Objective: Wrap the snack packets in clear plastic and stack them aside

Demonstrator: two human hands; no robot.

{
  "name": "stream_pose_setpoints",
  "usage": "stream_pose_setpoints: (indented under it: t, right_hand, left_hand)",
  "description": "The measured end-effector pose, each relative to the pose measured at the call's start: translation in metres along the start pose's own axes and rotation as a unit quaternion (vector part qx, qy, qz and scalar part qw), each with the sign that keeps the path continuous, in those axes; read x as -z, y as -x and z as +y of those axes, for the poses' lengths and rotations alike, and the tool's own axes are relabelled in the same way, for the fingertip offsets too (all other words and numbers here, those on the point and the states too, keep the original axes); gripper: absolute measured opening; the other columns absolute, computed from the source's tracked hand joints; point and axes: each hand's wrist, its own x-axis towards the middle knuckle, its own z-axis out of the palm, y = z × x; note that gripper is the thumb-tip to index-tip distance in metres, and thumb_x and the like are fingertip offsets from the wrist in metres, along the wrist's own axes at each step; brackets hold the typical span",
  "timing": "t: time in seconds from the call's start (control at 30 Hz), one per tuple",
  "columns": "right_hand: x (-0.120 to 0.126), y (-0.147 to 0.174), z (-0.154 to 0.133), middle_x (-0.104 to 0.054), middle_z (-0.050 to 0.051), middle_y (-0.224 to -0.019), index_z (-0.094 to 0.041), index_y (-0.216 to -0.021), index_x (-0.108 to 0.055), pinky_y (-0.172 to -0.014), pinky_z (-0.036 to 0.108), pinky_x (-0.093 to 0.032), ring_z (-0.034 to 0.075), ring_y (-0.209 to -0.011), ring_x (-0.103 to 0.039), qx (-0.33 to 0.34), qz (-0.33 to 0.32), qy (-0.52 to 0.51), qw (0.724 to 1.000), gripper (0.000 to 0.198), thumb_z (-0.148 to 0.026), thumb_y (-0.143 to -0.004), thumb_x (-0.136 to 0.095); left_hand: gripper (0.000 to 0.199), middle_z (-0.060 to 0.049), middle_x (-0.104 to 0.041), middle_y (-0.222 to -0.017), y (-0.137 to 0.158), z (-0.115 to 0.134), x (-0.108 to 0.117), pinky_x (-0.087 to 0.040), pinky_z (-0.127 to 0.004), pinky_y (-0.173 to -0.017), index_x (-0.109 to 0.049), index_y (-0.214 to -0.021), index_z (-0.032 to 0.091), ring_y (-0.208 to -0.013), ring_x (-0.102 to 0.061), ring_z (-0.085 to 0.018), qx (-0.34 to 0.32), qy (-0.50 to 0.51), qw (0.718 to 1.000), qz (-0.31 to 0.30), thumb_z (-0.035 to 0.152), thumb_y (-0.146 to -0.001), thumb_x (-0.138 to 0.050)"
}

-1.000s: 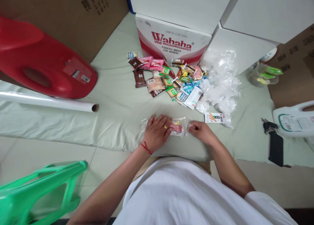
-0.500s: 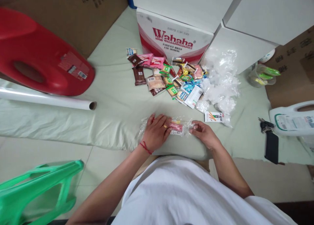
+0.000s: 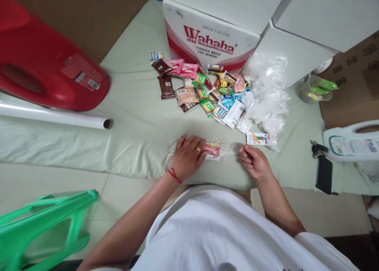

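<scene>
A clear plastic bag (image 3: 226, 146) lies near the front edge of the cloth-covered surface. Inside it show a pink wrapped snack (image 3: 212, 149), a bit of yellow and a white printed wrapper. My left hand (image 3: 188, 154) rests palm down over the bag's left part, fingers laid across it and hiding what is beneath. At the bag's right end, my right hand (image 3: 254, 159) is closed, fingertips pinching a thin clear edge or strand of the plastic. A white snack packet (image 3: 257, 138) with breadsticks pictured lies just beyond my right hand.
Beyond my hands is a pile of wrapped snacks (image 3: 203, 92), with crumpled clear bags (image 3: 268, 93) beside it. A Wahaha carton (image 3: 211, 40) stands behind. Left are a red jug (image 3: 74, 77) and white roll (image 3: 59, 115); right, keys (image 3: 319, 149), a black phone-like object (image 3: 324, 175) and white jug (image 3: 352, 142).
My right hand has moved a little to the right, drawing the bag's end out into a thin strand. My left hand stays on the bag. The whole view has shifted slightly.
</scene>
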Motion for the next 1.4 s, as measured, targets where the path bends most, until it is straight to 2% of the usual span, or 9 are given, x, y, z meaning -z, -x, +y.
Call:
stream_pose_setpoints:
  t: [0.17,0.3,0.5,0.63,0.77,0.83,1.17,1.27,1.4]
  right_hand:
    - [0.001,0.015,0.023,-0.045,-0.003,-0.065,-0.024,-0.103,-0.081,-0.063,0.029,-0.040,0.015,-0.063,-0.044,0.187,-0.049,0.256,0.947,0.026,-0.044,-0.089,-0.071]
    - [-0.013,0.008,0.035,-0.042,-0.004,-0.070,-0.027,-0.130,-0.074,-0.066,0.029,-0.043,0.015,-0.065,-0.044,0.233,-0.074,0.306,0.920,0.046,-0.045,-0.088,-0.077]
    - [-0.023,-0.001,0.034,-0.060,0.007,-0.097,-0.025,-0.086,-0.073,-0.074,0.031,-0.050,0.020,-0.087,-0.059,0.279,-0.086,0.280,0.914,0.025,-0.049,-0.091,-0.075]
    - [-0.014,0.007,0.038,-0.062,0.010,-0.116,-0.024,-0.085,-0.068,-0.063,0.030,-0.046,0.017,-0.077,-0.057,0.259,-0.096,0.277,0.920,0.027,-0.049,-0.091,-0.075]
    - [-0.008,0.013,0.044,-0.048,-0.002,-0.066,-0.026,-0.082,-0.061,-0.068,0.031,-0.046,0.018,-0.067,-0.055,0.244,-0.092,0.300,0.917,0.028,-0.049,-0.094,-0.071]
    - [-0.007,0.015,0.044,-0.039,-0.005,-0.060,-0.026,-0.080,-0.058,-0.067,0.030,-0.044,0.017,-0.063,-0.052,0.244,-0.080,0.315,0.914,0.030,-0.049,-0.096,-0.068]
    - [0.017,0.025,0.028,-0.057,0.002,-0.077,-0.026,-0.091,-0.072,-0.059,0.030,-0.039,0.015,-0.061,-0.047,0.213,-0.122,0.346,0.906,0.022,-0.046,-0.098,-0.066]
    - [0.029,0.022,0.028,-0.061,0.003,-0.079,-0.026,-0.094,-0.072,-0.059,0.030,-0.039,0.016,-0.062,-0.047,0.169,-0.017,0.293,0.941,0.031,-0.056,-0.096,-0.066]
    - [0.022,0.002,0.017,-0.072,0.009,-0.106,-0.025,-0.130,-0.063,-0.059,0.029,-0.044,0.017,-0.069,-0.053,0.123,0.129,0.165,0.970,0.063,-0.076,-0.097,-0.048]
  left_hand:
    - [0.040,-0.013,-0.072,-0.134,0.000,0.000,0.000,-0.029,-0.056,-0.123,-0.064,-0.139,0.020,-0.133,-0.059,-0.031,0.001,0.005,1.000,-0.007,0.038,-0.108,-0.045]
    - [0.040,-0.013,-0.072,-0.134,-0.001,0.000,0.001,-0.029,-0.056,-0.123,-0.064,-0.139,0.022,-0.133,-0.059,-0.031,0.008,0.015,1.000,-0.009,0.038,-0.107,-0.046]
    - [0.040,-0.013,-0.071,-0.133,-0.001,0.000,0.002,-0.030,-0.056,-0.123,-0.064,-0.139,0.021,-0.133,-0.059,-0.031,0.007,0.015,1.000,-0.009,0.039,-0.108,-0.045]
    - [0.039,-0.013,-0.072,-0.132,-0.001,-0.001,0.002,-0.030,-0.056,-0.122,-0.064,-0.137,0.020,-0.132,-0.059,-0.031,0.004,0.015,1.000,-0.011,0.039,-0.108,-0.045]
    - [0.039,-0.012,-0.072,-0.132,0.000,-0.001,0.002,-0.029,-0.055,-0.123,-0.065,-0.137,0.022,-0.133,-0.059,-0.030,0.002,0.019,1.000,-0.012,0.039,-0.108,-0.046]
    - [0.039,-0.012,-0.072,-0.132,0.000,-0.001,0.002,-0.029,-0.055,-0.123,-0.065,-0.137,0.022,-0.133,-0.059,-0.030,-0.001,0.018,1.000,-0.012,0.039,-0.108,-0.046]
    - [0.039,-0.012,-0.072,-0.134,0.000,-0.002,0.000,-0.029,-0.056,-0.123,-0.065,-0.137,0.020,-0.133,-0.060,-0.031,-0.003,0.013,1.000,-0.010,0.039,-0.108,-0.048]
    - [0.040,-0.012,-0.072,-0.136,0.000,-0.002,-0.001,-0.028,-0.056,-0.124,-0.064,-0.139,0.021,-0.136,-0.059,-0.031,-0.004,0.011,1.000,-0.009,0.040,-0.108,-0.047]
    - [0.044,-0.013,-0.066,-0.147,0.002,-0.003,-0.004,-0.026,-0.057,-0.126,-0.061,-0.146,0.023,-0.145,-0.054,-0.032,-0.006,0.000,1.000,-0.003,0.039,-0.108,-0.048]
